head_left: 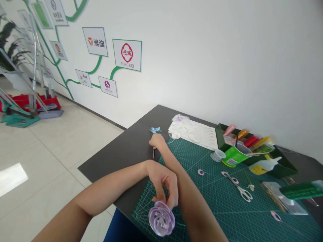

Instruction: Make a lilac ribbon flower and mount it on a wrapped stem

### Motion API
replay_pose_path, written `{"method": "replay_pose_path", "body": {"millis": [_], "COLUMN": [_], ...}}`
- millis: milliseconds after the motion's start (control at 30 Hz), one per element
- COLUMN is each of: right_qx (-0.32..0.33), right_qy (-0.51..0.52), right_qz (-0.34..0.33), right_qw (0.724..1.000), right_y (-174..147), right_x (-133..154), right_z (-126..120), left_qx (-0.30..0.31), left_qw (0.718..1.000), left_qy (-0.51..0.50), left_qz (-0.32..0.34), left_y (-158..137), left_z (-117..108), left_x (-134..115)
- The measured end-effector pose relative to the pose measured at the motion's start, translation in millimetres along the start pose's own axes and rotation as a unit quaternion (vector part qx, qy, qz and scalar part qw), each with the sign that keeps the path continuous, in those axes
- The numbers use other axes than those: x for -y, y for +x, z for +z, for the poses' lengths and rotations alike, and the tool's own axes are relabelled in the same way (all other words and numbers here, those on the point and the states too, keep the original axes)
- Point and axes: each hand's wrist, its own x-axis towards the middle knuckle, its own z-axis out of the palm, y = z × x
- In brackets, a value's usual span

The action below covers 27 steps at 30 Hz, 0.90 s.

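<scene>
My left hand (164,181) pinches a pale purple artificial flower (161,219) from behind, its layered petals facing up towards me. The flower hangs low over the near left corner of the green cutting mat (202,198). Past it, my right arm reaches across to the far left of the table. There my right hand (157,141) is closed, and a small dark, thin thing (153,152) shows below its fingers; its kind is unclear. Just beyond those fingers lies a blue ribbon-like flower (155,129). Whatever sits inside the right fist is hidden.
White-handled scissors (243,192) and loose purple petals (201,172) lie on the mat. Behind stand a green can (234,156), a clear spool (218,155), a glue bottle (264,166) and a dark green box (285,169). A white sheet (199,132) lies near the wall.
</scene>
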Motion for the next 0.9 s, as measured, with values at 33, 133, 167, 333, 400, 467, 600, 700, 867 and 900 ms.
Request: {"method": "replay_pose_path", "body": {"millis": [33,133,167,333,400,467,600,700,867,900], "right_qx": [0.016,0.039,0.035,-0.029,-0.074,-0.106,-0.100,-0.037,-0.020,-0.025], "right_qy": [0.015,0.064,0.079,0.137,0.145,0.142,0.121,0.114,0.080,0.067], "right_qz": [-0.004,-0.026,-0.033,-0.046,-0.039,-0.025,0.005,0.060,0.130,0.140], "right_qw": [1.000,0.997,0.996,0.989,0.986,0.984,0.988,0.991,0.988,0.988], "right_y": [-3.7,-19.7,-27.1,-84.7,-118.5,-156.3,-229.2,-269.4,-302.0,-304.0], "right_x": [-3.0,-14.5,-20.2,-69.7,-98.8,-131.8,-202.7,-250.8,-300.3,-305.4], "right_z": [-1.9,-13.4,-19.5,-64.0,-82.5,-94.9,-89.4,-62.7,-16.5,-10.6], "left_qx": [-0.014,-0.069,-0.084,-0.192,-0.242,-0.299,-0.416,-0.485,-0.567,-0.579], "left_qw": [1.000,0.997,0.996,0.980,0.969,0.953,0.909,0.873,0.820,0.811], "left_qy": [0.001,0.012,0.014,0.018,0.022,0.026,0.032,0.034,0.046,0.050], "left_qz": [-0.003,-0.018,-0.026,-0.055,-0.046,-0.032,0.006,0.036,0.063,0.063], "left_y": [-0.3,-1.4,-1.8,-2.8,-2.9,-2.6,0.3,3.7,12.5,15.4], "left_z": [0.7,2.9,3.6,7.2,9.5,11.9,13.7,10.5,-1.3,-4.0], "left_x": [1.9,6.8,8.6,19.6,24.1,28.3,34.9,35.9,23.6,19.3]}}
